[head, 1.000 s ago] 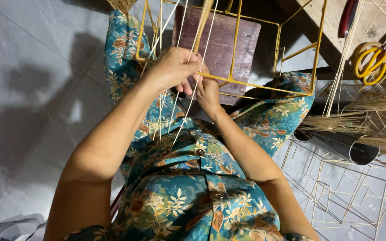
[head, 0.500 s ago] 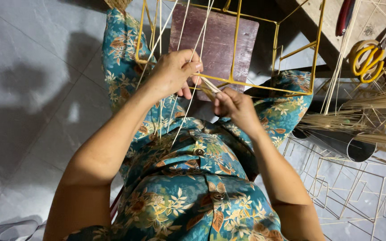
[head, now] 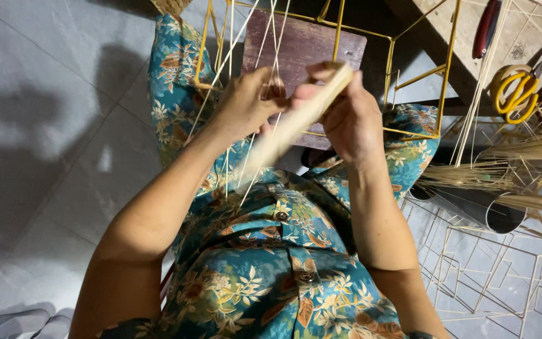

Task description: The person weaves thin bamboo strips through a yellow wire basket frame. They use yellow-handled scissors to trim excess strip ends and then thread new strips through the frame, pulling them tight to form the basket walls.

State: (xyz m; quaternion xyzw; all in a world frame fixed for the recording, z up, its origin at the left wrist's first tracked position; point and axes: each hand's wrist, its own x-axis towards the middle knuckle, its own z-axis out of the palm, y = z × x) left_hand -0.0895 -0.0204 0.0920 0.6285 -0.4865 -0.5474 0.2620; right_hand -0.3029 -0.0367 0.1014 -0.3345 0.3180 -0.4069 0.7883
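Note:
My left hand point(head: 246, 103) pinches thin pale cane strands point(head: 263, 50) that run up through a yellow wire frame point(head: 390, 56) held over my lap. My right hand point(head: 346, 116) grips a flat pale strip of cane point(head: 286, 135), blurred with motion, which slants down to the left across my floral dress point(head: 271, 270). Both hands are close together in front of a dark wooden stool point(head: 302, 44) that shows through the frame.
Yellow-handled scissors point(head: 515, 88) and a red-handled tool point(head: 487, 28) lie on a wooden bench at the upper right. Bundles of straw-like reed point(head: 522, 157) stick out of a dark tube point(head: 472, 207). Bare wire frames point(head: 503, 270) lie on the tiled floor at right.
My right hand has risen from beneath the frame's lower edge and now holds the flat strip up beside my left hand. The left hand stays on the strands.

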